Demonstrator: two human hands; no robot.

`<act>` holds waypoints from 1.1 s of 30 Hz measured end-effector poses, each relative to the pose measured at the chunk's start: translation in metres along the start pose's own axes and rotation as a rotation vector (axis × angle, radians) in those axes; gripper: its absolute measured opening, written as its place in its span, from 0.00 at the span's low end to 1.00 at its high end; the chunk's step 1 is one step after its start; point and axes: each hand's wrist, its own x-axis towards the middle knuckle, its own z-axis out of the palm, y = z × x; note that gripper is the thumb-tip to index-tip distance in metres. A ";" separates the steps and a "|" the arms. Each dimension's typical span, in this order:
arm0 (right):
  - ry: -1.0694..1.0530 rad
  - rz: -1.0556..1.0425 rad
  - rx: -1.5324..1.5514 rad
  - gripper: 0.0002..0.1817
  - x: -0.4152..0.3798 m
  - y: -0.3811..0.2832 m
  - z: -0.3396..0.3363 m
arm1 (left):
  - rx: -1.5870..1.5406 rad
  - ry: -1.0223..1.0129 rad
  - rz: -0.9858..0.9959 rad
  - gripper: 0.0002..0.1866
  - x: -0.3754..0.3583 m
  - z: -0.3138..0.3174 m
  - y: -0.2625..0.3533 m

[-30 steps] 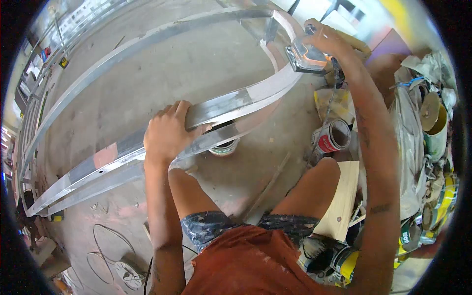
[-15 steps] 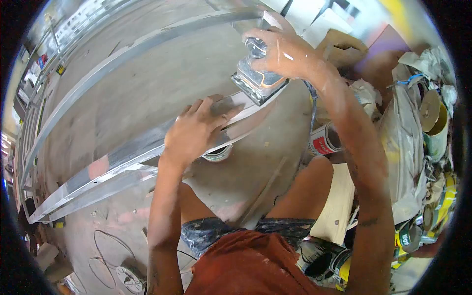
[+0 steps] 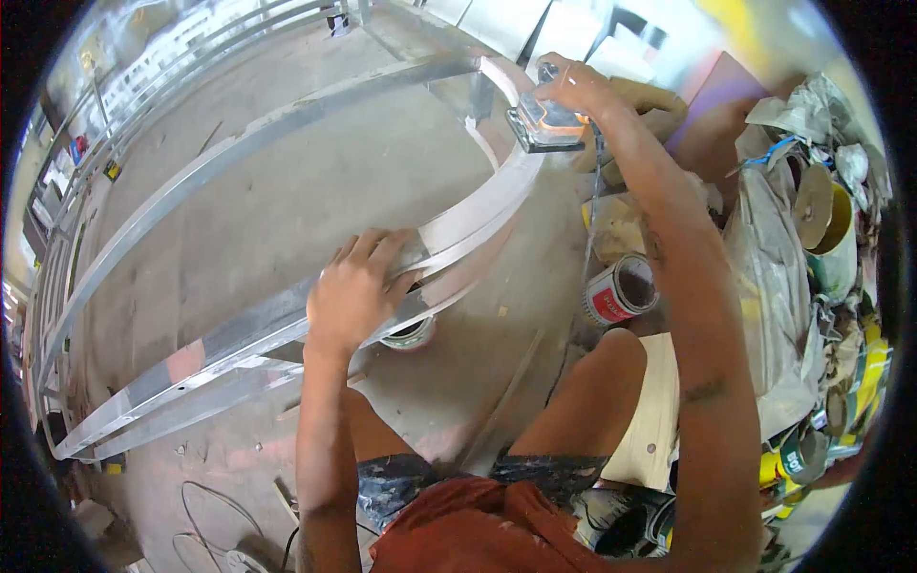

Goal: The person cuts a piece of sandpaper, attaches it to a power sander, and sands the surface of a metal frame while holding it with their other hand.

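Observation:
My right hand (image 3: 576,86) is wrapped round the top of an electric sander (image 3: 552,122), grey with orange trim. The sander's flat pad sits on the far part of a curved strip coated pale white (image 3: 482,208), where the metal frame (image 3: 253,329) bends away. My left hand (image 3: 351,294) grips the grey bar of that frame nearer to me, its fingers over the upper face; part of the thumb shows at the side. A dark cord (image 3: 594,205) hangs down from the sander. Below the bar, an open can (image 3: 413,334) is partly hidden.
A can with a red label (image 3: 611,298) lies tilted on the concrete floor near my knee. Plastic sheeting (image 3: 769,277), open tins (image 3: 829,229) and crumpled paper are piled along the right. A wooden board (image 3: 650,420) is beside my leg. A looped cable (image 3: 215,497) lies at lower left.
The sander in my right hand has moved away from me along the curved strip, baring more of the white coating. My left hand has shifted slightly back toward me on the bar.

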 end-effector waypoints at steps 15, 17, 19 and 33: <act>-0.025 -0.324 0.053 0.34 -0.070 -0.052 -0.014 | 0.075 0.042 -0.122 0.29 0.004 0.013 0.003; -0.032 -0.275 0.034 0.34 -0.056 -0.048 -0.010 | 0.178 0.051 -0.167 0.32 0.005 0.015 0.004; 0.017 -0.183 -0.054 0.37 -0.051 -0.048 -0.009 | 0.187 0.035 -0.185 0.33 0.006 0.013 0.006; 0.004 -0.249 0.009 0.35 -0.076 -0.066 -0.015 | 0.195 0.055 -0.140 0.33 0.007 0.014 0.005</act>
